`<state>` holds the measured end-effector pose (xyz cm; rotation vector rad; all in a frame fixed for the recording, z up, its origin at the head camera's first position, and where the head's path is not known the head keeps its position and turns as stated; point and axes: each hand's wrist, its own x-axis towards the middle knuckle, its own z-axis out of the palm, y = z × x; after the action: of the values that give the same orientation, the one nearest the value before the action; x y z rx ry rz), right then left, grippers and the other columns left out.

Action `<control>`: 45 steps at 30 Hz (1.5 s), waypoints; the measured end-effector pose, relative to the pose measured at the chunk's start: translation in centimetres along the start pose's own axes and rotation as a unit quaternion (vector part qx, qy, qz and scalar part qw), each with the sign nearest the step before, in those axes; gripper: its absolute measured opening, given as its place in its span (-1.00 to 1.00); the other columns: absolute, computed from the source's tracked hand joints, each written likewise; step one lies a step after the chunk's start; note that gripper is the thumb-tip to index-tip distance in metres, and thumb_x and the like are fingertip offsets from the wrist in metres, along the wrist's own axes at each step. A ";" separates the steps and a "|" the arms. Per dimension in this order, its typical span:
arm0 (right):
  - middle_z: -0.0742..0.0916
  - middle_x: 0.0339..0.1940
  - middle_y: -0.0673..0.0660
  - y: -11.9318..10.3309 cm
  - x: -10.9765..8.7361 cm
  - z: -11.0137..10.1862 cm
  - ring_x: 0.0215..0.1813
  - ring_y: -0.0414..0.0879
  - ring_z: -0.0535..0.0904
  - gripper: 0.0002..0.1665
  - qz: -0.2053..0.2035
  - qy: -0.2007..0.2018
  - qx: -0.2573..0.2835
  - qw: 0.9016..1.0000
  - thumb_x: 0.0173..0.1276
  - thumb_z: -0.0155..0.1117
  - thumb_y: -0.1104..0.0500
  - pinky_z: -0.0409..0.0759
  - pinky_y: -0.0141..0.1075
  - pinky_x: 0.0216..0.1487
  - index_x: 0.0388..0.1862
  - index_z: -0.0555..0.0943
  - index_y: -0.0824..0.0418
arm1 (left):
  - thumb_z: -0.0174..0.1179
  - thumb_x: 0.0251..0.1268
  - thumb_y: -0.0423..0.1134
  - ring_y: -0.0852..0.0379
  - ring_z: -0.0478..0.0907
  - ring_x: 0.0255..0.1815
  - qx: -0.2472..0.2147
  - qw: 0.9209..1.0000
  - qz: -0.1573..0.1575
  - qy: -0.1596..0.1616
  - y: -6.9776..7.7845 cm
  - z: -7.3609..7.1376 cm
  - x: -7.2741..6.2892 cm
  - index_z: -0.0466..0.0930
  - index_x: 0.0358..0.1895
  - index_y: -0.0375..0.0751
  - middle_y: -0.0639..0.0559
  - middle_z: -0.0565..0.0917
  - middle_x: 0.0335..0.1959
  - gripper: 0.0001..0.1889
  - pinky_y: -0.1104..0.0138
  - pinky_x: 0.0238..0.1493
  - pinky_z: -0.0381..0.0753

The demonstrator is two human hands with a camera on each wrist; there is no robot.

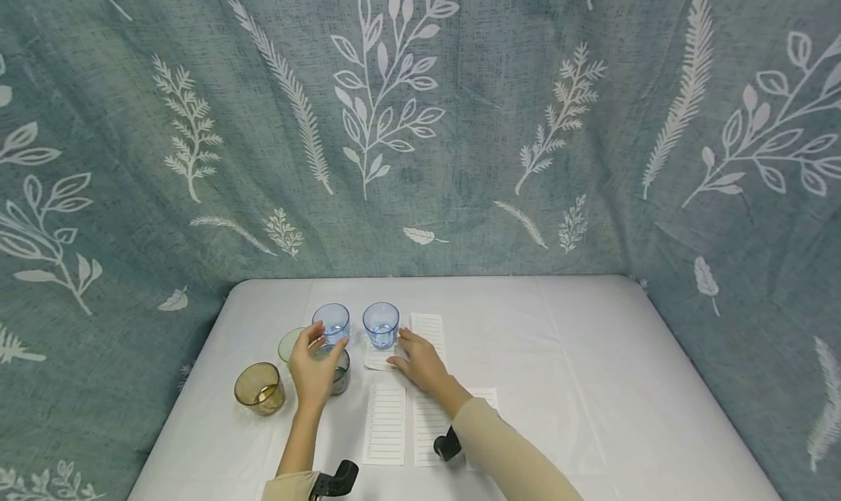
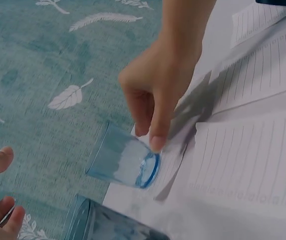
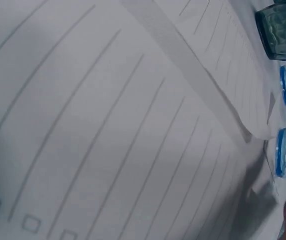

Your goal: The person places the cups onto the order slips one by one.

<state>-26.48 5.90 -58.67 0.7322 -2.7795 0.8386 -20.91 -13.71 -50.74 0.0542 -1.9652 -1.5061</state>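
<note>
In the head view my left hand is over a grey glass, thumb and fingers spread apart with nothing between them. The left wrist view shows those fingers off to the left of the glasses. My right hand is at the right side of a clear blue glass, which stands upright on a lined paper sheet. Its thumb and fingertips point down close beside the glass's base. A second blue glass stands just behind my left fingers.
A green glass, partly hidden, and an amber glass stand to the left. More lined sheets lie in front, and another sheet lies behind my right hand. A patterned curtain hangs behind the white table.
</note>
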 end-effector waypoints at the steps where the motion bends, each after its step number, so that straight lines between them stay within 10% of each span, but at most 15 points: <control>1: 0.52 0.23 0.36 0.0 0.0 -0.1 0.29 0.17 0.41 -0.38 0.002 -0.002 0.002 1.000 0.24 0.31 -0.01 0.36 -0.10 0.32 0.06 0.54 0.47 | 0.42 -0.11 -0.51 -0.24 0.54 -0.05 -0.002 1.000 -0.003 0.002 0.1 -0.3 -0.1 0.49 -0.01 -0.57 -0.35 0.59 -0.10 -0.50 0.15 0.01 0.59; 7: 0.49 0.26 0.35 0.4 -0.5 -0.5 0.32 0.17 0.38 -0.36 0.051 -0.026 0.030 0.998 0.25 0.31 0.01 0.32 -0.09 0.34 0.12 0.49 0.47 | 0.38 -0.10 -0.59 -0.19 0.52 -0.07 -0.004 1.000 -0.015 0.000 2.3 -2.3 -0.4 0.43 -0.02 -0.69 -0.45 0.56 -0.11 -0.50 0.12 0.03 0.57; 15: 0.58 0.15 0.35 1.7 -0.6 -1.0 0.23 0.19 0.47 -0.47 0.042 0.060 0.105 0.992 0.23 0.34 0.14 0.42 -0.07 0.26 0.07 0.52 0.48 | 0.40 -0.09 -0.53 -0.17 0.49 -0.06 0.044 0.999 0.003 0.029 -1.1 -4.5 -0.4 0.45 0.00 -0.62 -0.43 0.56 -0.08 -0.49 0.56 -0.03 0.52; 23: 0.46 0.31 0.28 4.5 -1.4 -3.8 0.40 0.18 0.26 -0.33 0.088 -0.008 0.065 0.994 0.18 0.39 0.10 0.22 0.00 0.40 0.20 0.46 0.41 | 0.48 -0.19 -0.44 -0.27 0.53 -0.23 0.150 0.983 0.000 0.105 -2.3 -7.5 -0.8 0.56 -0.04 -0.52 -0.36 0.63 -0.13 -0.48 0.34 -0.16 0.39; 30: 0.40 0.38 0.23 6.5 -2.8 -3.9 0.44 0.22 0.16 -0.31 0.078 -0.077 0.024 0.994 0.24 0.32 0.00 0.15 0.08 0.41 0.23 0.44 0.38 | 0.46 -0.15 -0.39 -0.27 0.41 -0.01 0.153 0.981 -0.060 0.104 -3.2 -9.1 -1.4 0.50 0.06 -0.52 -0.40 0.55 0.00 -0.40 0.08 -0.05 0.37; 38: 0.41 0.35 0.31 6.2 -3.5 -3.2 0.42 0.25 0.18 -0.31 0.062 -0.052 0.001 0.997 0.27 0.27 -0.04 0.18 0.09 0.40 0.21 0.45 0.43 | 0.45 -0.11 -0.36 -0.25 0.46 -0.11 0.158 0.978 -0.077 0.109 -3.5 -9.4 -2.0 0.50 0.09 -0.49 -0.36 0.55 0.01 -0.41 0.33 -0.16 0.36; 45: 0.39 0.35 0.34 5.7 -4.0 -3.2 0.41 0.22 0.21 -0.24 0.083 -0.043 0.002 0.996 0.24 0.29 -0.08 0.21 0.05 0.39 0.21 0.43 0.45 | 0.46 -0.15 -0.40 -0.30 0.36 0.09 0.153 0.970 -0.059 0.179 -4.0 -9.5 -2.0 0.51 0.03 -0.55 -0.45 0.53 0.00 -0.43 0.14 0.09 0.33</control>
<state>-25.81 13.43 -59.86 0.5559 -2.9484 0.8608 -15.89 -22.30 -54.00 0.5453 -1.9004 -1.1510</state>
